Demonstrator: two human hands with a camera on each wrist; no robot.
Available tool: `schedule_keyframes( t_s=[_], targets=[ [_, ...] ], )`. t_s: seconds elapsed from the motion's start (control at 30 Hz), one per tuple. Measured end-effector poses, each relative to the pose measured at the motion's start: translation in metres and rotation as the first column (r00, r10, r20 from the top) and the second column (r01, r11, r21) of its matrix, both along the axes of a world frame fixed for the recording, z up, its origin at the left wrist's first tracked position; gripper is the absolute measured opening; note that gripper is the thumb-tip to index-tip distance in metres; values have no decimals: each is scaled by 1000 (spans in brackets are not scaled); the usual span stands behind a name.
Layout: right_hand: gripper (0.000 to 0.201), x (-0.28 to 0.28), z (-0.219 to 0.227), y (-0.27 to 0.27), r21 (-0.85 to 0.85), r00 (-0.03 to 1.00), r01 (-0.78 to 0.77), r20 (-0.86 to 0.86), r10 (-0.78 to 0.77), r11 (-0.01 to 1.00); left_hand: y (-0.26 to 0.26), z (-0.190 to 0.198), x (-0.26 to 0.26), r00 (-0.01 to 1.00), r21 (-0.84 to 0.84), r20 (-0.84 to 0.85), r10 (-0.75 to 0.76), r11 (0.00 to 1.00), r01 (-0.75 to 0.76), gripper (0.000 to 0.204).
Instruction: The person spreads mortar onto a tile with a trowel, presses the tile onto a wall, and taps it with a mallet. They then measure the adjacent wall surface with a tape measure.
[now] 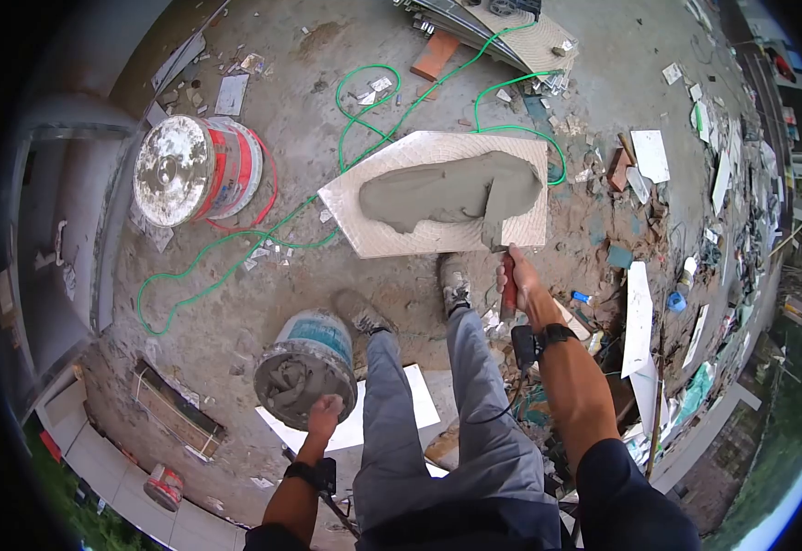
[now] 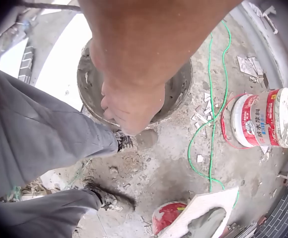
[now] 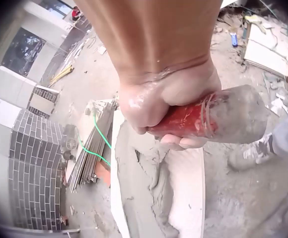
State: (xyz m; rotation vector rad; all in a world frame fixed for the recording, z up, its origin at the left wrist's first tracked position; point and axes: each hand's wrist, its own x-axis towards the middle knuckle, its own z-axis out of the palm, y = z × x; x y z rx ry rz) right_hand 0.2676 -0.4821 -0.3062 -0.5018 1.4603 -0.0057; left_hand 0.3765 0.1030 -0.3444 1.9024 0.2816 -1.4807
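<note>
On the floor ahead, in the head view, a pale tile (image 1: 437, 193) lies flat with a grey mortar heap (image 1: 447, 195) across its middle. The right hand (image 1: 515, 280) is wrapped round the red handle of a trowel (image 1: 502, 234), whose blade is set in the right end of the mortar. The left hand (image 1: 325, 413) rests with curled fingers at the near rim of a mortar bucket (image 1: 307, 367), by the left foot. For an even bed, the blade is best kept at a low, steady tilt and drawn from the heap toward the bare corners.

Under the left wrist, the left hand (image 2: 131, 111) is seen on the bucket (image 2: 181, 87) rim; what the fingertips pinch cannot be told.

Beneath the right wrist, the right hand (image 3: 169, 106) is clenched firmly on the trowel (image 3: 218, 119) handle above the tile (image 3: 186, 188); bare tile at the near edge suggests spreading is best carried there.
</note>
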Motion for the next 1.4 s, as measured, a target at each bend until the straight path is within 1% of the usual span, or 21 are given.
schedule_keyframes(
  t_s=[0.17,0.23,0.27,0.3,0.33,0.4,0.5,0.57,0.63,0.8,0.87,0.9,0.97,1.07,1.13,1.17,1.2,1.23,1.33,1.37,1.4],
  targets=[
    [43,86,-21,123,141,986,-10,168,-14,990,-11,13,-12,998,14,4,-58,998,58,28],
    [44,96,-39,139,-131,837,-525,100,539,841,-26,25,-7,1000,9,-7,-20,1000,20,28],
    [44,90,-37,134,-127,844,-514,100,527,848,-33,32,-5,999,-1,-28,23,1000,-23,27],
    [44,80,-34,118,-364,534,-830,-298,791,423,-40,34,-5,994,-46,-39,106,993,-108,26],
    [45,69,-29,96,-332,137,-931,-702,699,-152,-49,35,-3,994,-49,-41,103,993,-105,26],
    [46,41,5,41,-152,-26,-968,-735,677,-202,-67,40,2,989,-33,-53,138,990,-140,26],
    [47,-28,-14,0,-59,22,-997,-807,590,-44,-92,46,10,989,-69,-99,109,991,-116,28],
    [44,-51,-51,13,-326,648,-744,-566,510,583,-104,45,11,993,-46,-88,77,996,-81,28],
    [42,-14,-38,54,-238,988,-59,-150,23,970,-103,37,3,996,-20,-84,34,999,-35,28],
    [45,50,-27,151,-185,937,-348,-33,349,919,-77,24,-24,998,2,-66,11,1000,-11,28],
    [46,22,-46,135,-365,324,-925,-601,731,109,-79,35,-18,998,-15,-65,-25,1000,24,27],
    [46,20,-4,91,-214,109,-977,-581,807,-22,-84,38,-15,997,-44,-64,-45,998,42,27],
    [45,-27,5,36,-133,19,-986,-682,731,-98,-88,39,-10,996,-43,-78,-46,998,43,27],
    [47,-75,9,-4,-40,86,-996,-748,658,86,-92,38,-3,996,-28,-70,-49,999,47,26],
    [46,-102,-25,0,-227,374,-902,-835,403,368,-102,38,1,996,-17,-34,-79,997,78,26],
    [45,-109,-60,18,-432,787,-555,-549,280,711,-108,39,3,995,-12,-17,-97,995,97,26],
    [43,-81,-30,32,-303,972,-144,-222,77,942,-115,41,3,995,-13,-13,-101,995,101,26],
    [41,-62,-16,48,-156,994,66,-77,-79,986,-121,45,3,992,-1,-16,-125,992,125,27],
    [44,-71,-30,65,-178,978,-183,-133,161,967,-131,42,0,979,41,-4,-205,978,205,29],
    [45,-88,-33,53,-353,782,-614,-393,484,706,-135,36,-5,971,65,5,-238,969,237,29],
    [47,-102,-32,36,-355,433,-900,-668,605,252,-148,36,-6,970,71,6,-244,968,243,29]
  ],
)
